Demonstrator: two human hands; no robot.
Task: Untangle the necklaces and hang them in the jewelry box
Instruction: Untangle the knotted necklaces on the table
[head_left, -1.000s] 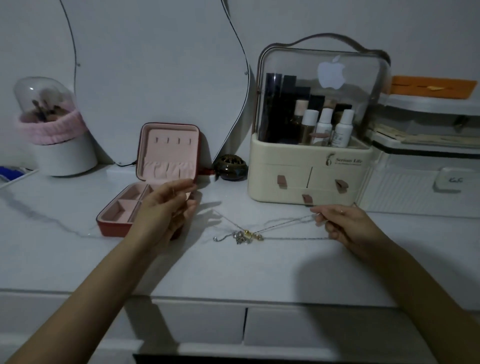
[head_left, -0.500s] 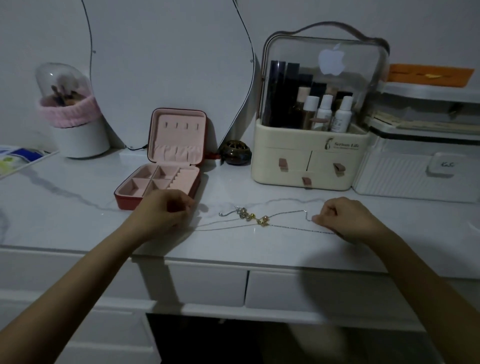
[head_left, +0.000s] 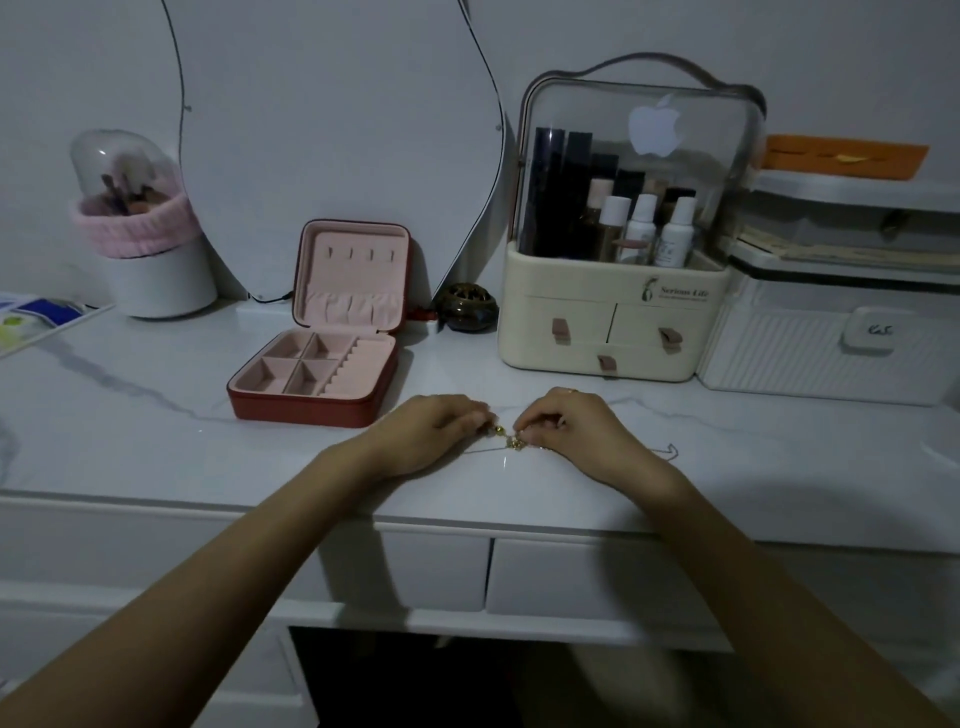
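I see bare table (head_left: 156, 447) to the left of my hands, and more to the right, crossed only by a thin chain (head_left: 660, 451). The open jewelry box (head_left: 317, 384) sits just beyond my left hand (head_left: 431, 431), its upright lid (head_left: 353, 275) blocking a straight reach to the mirror (head_left: 332, 130). Beyond my right hand (head_left: 576, 431) a cream cosmetics organizer (head_left: 608, 332) walls off the back. A small dark jar (head_left: 466, 306) fills the gap between box and organizer.

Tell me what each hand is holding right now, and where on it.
Both the left hand and right hand pinch the tangled necklaces at the knot of gold charms; the loose chain trails on the table.
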